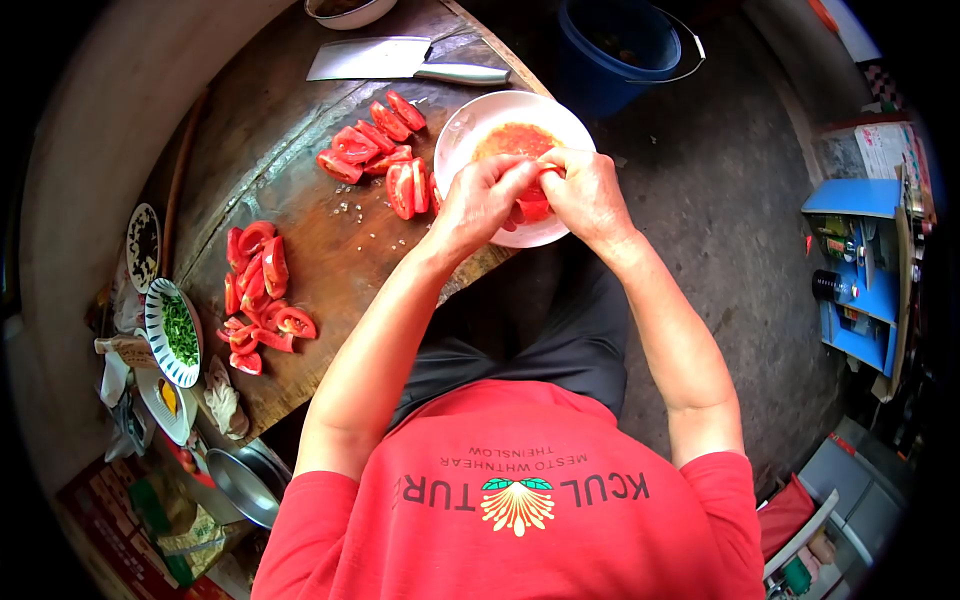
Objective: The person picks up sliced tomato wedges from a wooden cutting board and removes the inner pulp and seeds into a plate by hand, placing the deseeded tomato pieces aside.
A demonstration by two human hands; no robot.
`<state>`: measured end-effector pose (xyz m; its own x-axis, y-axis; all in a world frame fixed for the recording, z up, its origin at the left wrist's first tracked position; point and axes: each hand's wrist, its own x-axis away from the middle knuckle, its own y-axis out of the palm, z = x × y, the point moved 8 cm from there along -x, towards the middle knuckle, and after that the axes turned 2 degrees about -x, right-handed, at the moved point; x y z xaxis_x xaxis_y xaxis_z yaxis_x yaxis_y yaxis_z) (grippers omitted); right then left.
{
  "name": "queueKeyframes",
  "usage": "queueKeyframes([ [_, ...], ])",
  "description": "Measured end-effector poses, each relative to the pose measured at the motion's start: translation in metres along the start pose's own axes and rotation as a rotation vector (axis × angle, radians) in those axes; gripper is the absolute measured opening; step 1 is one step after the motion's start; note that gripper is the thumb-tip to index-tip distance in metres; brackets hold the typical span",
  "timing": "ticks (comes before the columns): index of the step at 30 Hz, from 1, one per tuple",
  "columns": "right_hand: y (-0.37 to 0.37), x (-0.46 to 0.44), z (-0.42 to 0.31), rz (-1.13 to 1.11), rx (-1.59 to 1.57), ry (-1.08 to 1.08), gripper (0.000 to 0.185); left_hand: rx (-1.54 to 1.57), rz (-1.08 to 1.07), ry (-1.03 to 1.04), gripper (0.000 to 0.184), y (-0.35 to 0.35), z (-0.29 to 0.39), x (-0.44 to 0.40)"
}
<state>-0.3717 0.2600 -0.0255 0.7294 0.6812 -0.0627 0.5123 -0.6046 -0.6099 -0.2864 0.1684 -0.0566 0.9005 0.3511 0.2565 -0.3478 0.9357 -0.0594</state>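
Over a white bowl [457, 140], my left hand [480, 200] and my right hand [588, 195] meet with fingertips pinched together. A small piece of red tomato [549, 172] shows between them, mostly covered by the fingers. Inside the bowl lie orange-red tomato pulp [520, 138] and a red piece [532, 211] below my hands. Left of the bowl, tomato wedges [353, 146] rest on the wooden table [330, 250], with a few more wedges [402, 190] close to my left hand. A second pile of tomato wedges [256, 280] sits farther left.
A cleaver [370, 60] lies at the table's far side, near another bowl [350, 14]. Beyond the corner stands a blue bucket [610, 80]. A dish of chopped greens [178, 330] and other plates [143, 248] line the left. A blue shelf [855, 200] stands right.
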Motion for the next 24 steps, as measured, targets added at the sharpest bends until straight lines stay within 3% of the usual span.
queueKeyframes([
  [2, 0.005, -0.002, 0.008, -0.064, -0.044, 0.057, 0.015, -0.122, -0.034, 0.047, 0.021, 0.001, 0.004, 0.004],
  [5, 0.021, 0.007, 0.012, -0.242, -0.396, 0.264, 0.017, -0.365, 0.149, 0.160, 0.016, -0.017, 0.006, -0.002],
  [9, 0.024, 0.004, 0.011, -0.179, -0.413, 0.128, 0.022, -0.392, 0.250, 0.221, 0.016, -0.021, 0.013, -0.006],
  [12, 0.012, 0.002, -0.008, -0.029, -0.154, -0.119, 0.021, -0.375, 0.260, 0.307, 0.020, -0.018, 0.017, -0.006],
  [15, 0.003, 0.003, -0.012, 0.050, -0.189, -0.065, 0.017, -0.303, 0.283, 0.350, 0.018, -0.019, 0.017, -0.005],
  [18, -0.011, 0.012, -0.037, 0.211, -0.123, -0.249, 0.015, -0.565, 0.368, 0.779, 0.016, -0.013, 0.062, 0.020],
  [22, 0.007, 0.008, -0.026, 0.103, 0.096, -0.259, 0.017, -0.637, 0.372, 0.782, 0.016, -0.009, 0.062, 0.020],
  [24, -0.010, 0.016, -0.045, 0.229, 0.089, -0.356, 0.018, -0.653, 0.406, 0.826, 0.017, -0.010, 0.074, 0.029],
])
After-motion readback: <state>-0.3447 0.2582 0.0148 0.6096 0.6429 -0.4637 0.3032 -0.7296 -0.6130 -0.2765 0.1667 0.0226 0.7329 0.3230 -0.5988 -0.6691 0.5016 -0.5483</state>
